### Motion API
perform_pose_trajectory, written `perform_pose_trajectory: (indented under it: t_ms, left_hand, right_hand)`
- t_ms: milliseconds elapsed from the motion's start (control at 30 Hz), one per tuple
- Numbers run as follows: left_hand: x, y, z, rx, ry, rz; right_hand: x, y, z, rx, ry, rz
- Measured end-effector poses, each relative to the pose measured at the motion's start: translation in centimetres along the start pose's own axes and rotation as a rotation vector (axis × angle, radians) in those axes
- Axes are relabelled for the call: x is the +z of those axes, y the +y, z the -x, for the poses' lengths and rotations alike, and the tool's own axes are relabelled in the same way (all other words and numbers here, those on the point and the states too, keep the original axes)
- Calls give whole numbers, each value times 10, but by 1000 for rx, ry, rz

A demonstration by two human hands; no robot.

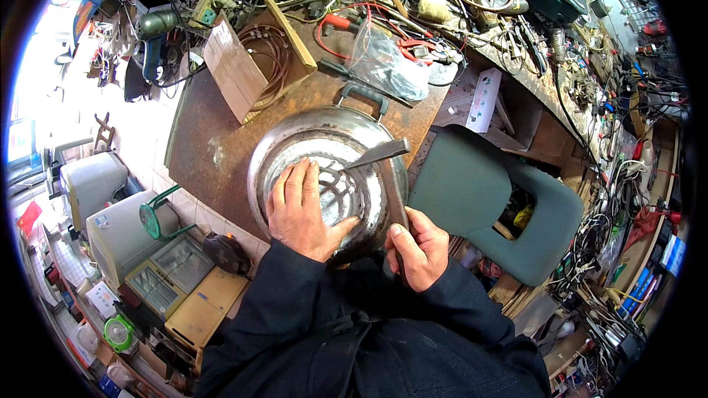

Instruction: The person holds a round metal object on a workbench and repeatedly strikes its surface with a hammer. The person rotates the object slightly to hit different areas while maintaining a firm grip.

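A: Where did the work sit?

B: A round metal pan [328, 177] lay upside down on the rusty bench [214, 155], directly under both hands. The left hand [301, 214] lay flat and spread, palm pressed on the coiled heating element [341, 190] in the pan's underside. The right hand [417, 249] was clenched around the handle of a flat-bladed tool [377, 153], whose blade crossed the rim just beyond the left fingertips.

A: How was the step best done, in your judgement?

B: Hold the pan down firmly. Keep the blade shallow. Lever away from the bracing fingers, since they lay close to the tip.

A: What crowded the hands?

B: Beyond the pan lay a clear plastic bag [387, 66] and an open cardboard box [254, 63] holding wire coils. A grey-green chair [490, 206] stood just right of the right hand, limiting elbow room. Tangled cables covered the bench further out.
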State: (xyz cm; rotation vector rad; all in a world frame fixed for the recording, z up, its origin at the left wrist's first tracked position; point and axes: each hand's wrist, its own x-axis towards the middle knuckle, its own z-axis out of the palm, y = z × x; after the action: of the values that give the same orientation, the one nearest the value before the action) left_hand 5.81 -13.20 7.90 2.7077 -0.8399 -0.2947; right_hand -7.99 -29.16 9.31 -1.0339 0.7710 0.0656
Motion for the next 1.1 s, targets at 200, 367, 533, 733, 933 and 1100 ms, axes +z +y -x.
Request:
perform_pose_trajectory:
  t_ms: [200, 367, 533, 733, 933, 1100]
  left_hand:
    - [0, 1, -1, -4, -11, 3]
    - [0, 0, -1, 12, -6, 3]
    - [2, 0, -1, -7, -11, 1]
    - [2, -1, 0, -2, -2, 2]
    - [4, -3, 0, 9, 2, -2]
    - [2, -3, 0, 13, 3, 12]
  right_hand:
    - [10, -4, 3, 37, 25, 7]
    - [20, -13, 5, 47, 51, 89]
    - [24, -9, 4, -21, 99, 147]
    - [19, -6, -1, -159, 96, 354]
    - [14, -7, -2, -169, 90, 416]
    - [0, -6, 4, -199, 110, 455]
